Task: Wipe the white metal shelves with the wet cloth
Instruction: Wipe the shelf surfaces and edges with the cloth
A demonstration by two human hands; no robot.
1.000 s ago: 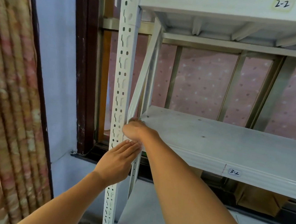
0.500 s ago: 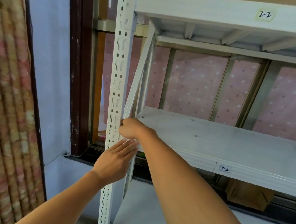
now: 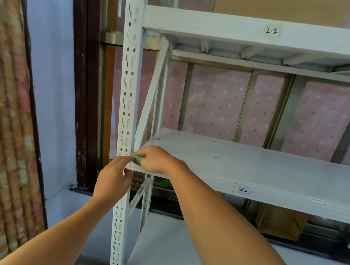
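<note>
**Q:** Head view: condition and position of the cloth?

**A:** The green cloth [image 3: 137,158] is bunched into a small wad. Only a short end shows past the fingers. It sits at the front left corner of the middle shelf [image 3: 252,168], touching the slotted upright post [image 3: 127,105].

**Q:** Hand status?

**A:** The right hand [image 3: 155,160] is clenched around the cloth, knuckles up, resting on the shelf's front edge. The left hand [image 3: 114,177] is released and holds nothing. Its fingers are nearly straight, with the tips at the post just beside the cloth. Motion blur hides the exact contact.

**Q:** Shelf finish?

**A:** White painted metal. The middle shelf is dull, with small dark specks, and carries a label marked 3-2 [image 3: 244,190] on its front edge. The upper shelf [image 3: 245,29] carries a label marked 2-2 [image 3: 271,31].

**Q:** Surroundings and obstructions?

**A:** A diagonal brace [image 3: 150,99] runs down to the same corner behind the post. A pink dotted covering [image 3: 216,102] lies behind the rack. A patterned curtain [image 3: 1,114] hangs at the left edge. A cardboard box [image 3: 279,223] stands below the middle shelf. The right forearm crosses the lower shelf [image 3: 178,251].
</note>
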